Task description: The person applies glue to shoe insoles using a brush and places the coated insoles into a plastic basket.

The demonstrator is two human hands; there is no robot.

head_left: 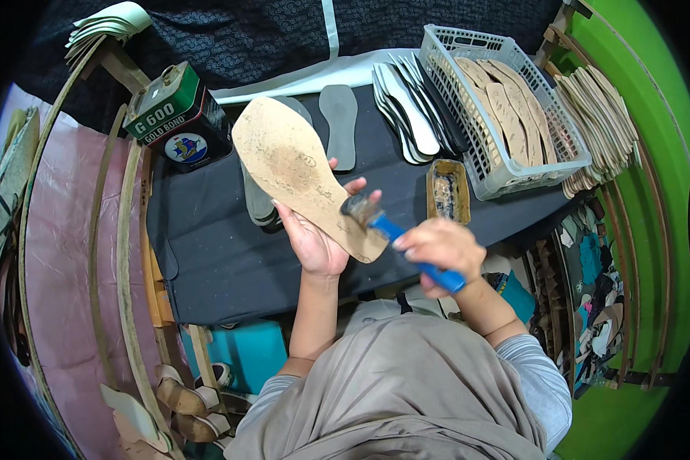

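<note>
My left hand (318,239) holds up a tan insole (291,157) from beneath, thumb along its near edge and fingertips showing past its right side. Dark smudges mark the middle of the insole. In my right hand (445,253) is a brush with a blue handle (391,228), fingers wrapped round it. Its dark bristles (355,207) rest on or just over the insole's narrow end; contact is hard to tell. Behind the insole lie grey soles (257,195), partly hidden, and one grey sole (338,123) lies apart on the dark-covered table (215,268).
A green and black tin can (178,115) stands at the left. White and black sole pieces (410,111) fan out at the back. To the right are a small glue-stained tray (441,192), a plastic crate (506,180) of tan insoles, and a stack of insoles (598,126).
</note>
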